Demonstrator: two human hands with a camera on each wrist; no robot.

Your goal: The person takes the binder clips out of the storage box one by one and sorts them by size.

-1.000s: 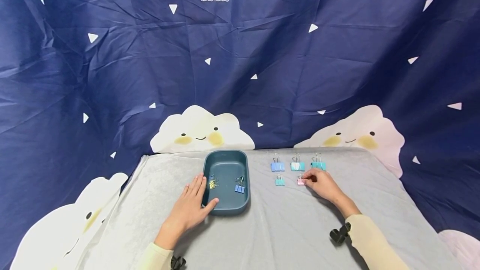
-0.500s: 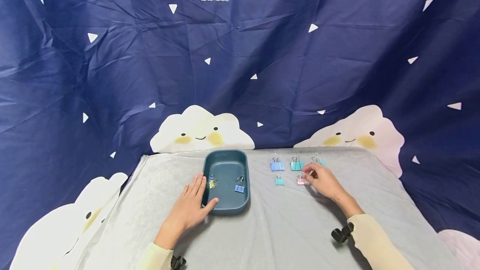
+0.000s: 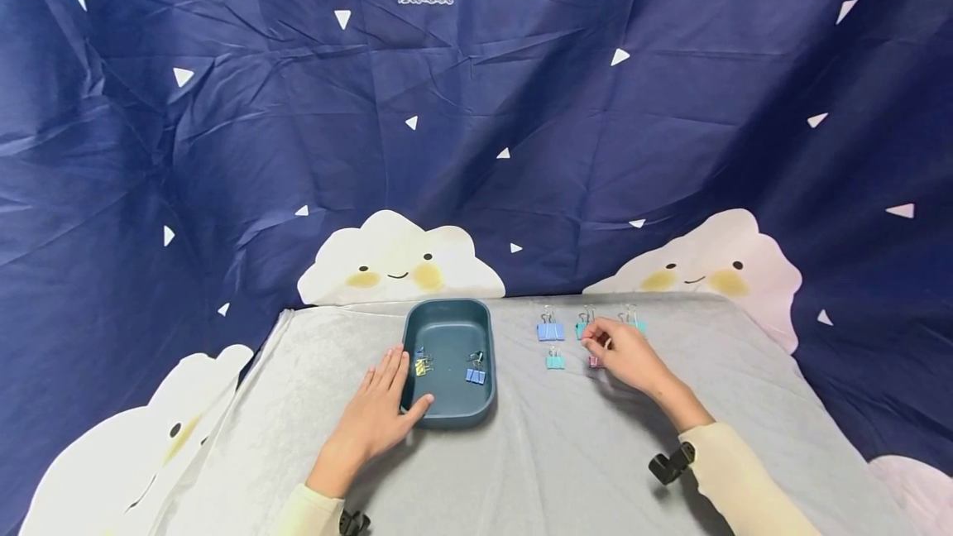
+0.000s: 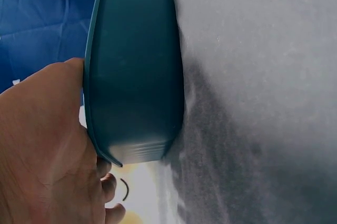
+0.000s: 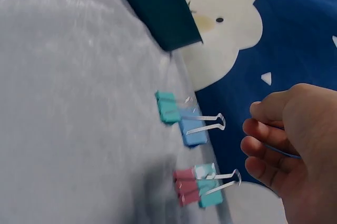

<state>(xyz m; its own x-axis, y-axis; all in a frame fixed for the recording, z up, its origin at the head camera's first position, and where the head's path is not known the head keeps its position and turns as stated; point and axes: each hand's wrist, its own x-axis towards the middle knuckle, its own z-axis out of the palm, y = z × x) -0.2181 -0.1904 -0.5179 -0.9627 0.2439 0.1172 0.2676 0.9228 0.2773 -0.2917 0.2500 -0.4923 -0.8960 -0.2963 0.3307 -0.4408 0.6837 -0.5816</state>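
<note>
My left hand point(image 3: 375, 413) rests on the left rim of a dark teal tray point(image 3: 449, 334), fingers straight along it and thumb over the near end. Yellow point(image 3: 422, 367) and blue binder clips point(image 3: 475, 375) lie inside with others. My right hand point(image 3: 629, 356) hovers over a pink binder clip point(image 3: 595, 361), partly covering it; its fingers are loosely bent with nothing between them. Left of that stands a small teal clip point(image 3: 554, 362). Behind are a larger blue clip point(image 3: 550, 332) and two teal ones, the middle one point(image 5: 211, 198) partly hidden.
A grey cloth point(image 3: 536, 453) covers the table. Close behind its far edge hangs a dark blue curtain point(image 3: 476, 172) printed with clouds. The tray's tall side wall point(image 4: 137, 71) rises from the cloth beside my left hand.
My right hand has let go of the pink clip, lifted away from it and shifted slightly left above it. The left hand and the tray have stayed in place.
</note>
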